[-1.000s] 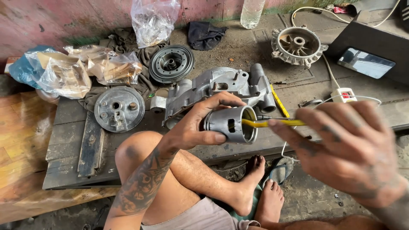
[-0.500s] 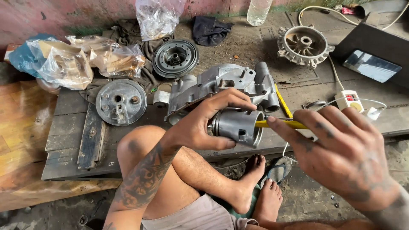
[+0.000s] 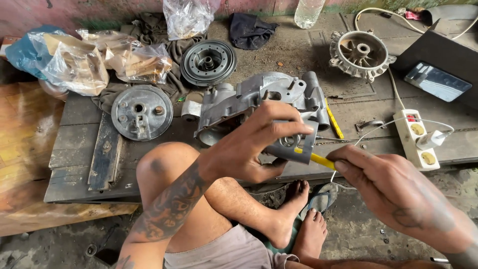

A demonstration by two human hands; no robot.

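My left hand (image 3: 251, 147) grips a grey metal piston (image 3: 294, 144), tilted so its side and pin hole face me. My right hand (image 3: 398, 192) holds a thin yellow-handled tool (image 3: 318, 160) whose tip touches the piston's lower edge. Both hands hover above my bent left knee, in front of a low wooden platform (image 3: 74, 159). Just behind the piston lies a large aluminium engine casing (image 3: 249, 99).
On the platform lie a round metal plate (image 3: 142, 112), a dark ribbed pulley (image 3: 208, 62), a finned round housing (image 3: 361, 54), plastic bags (image 3: 74, 60), a dark cloth (image 3: 249, 30), a bottle (image 3: 308, 11), a white power strip (image 3: 417, 139), a phone (image 3: 437, 81) and a second yellow tool (image 3: 334, 124).
My left hand has turned the piston so its open end no longer faces the camera. The view has shifted slightly; both hands sit a little lower in the frame.
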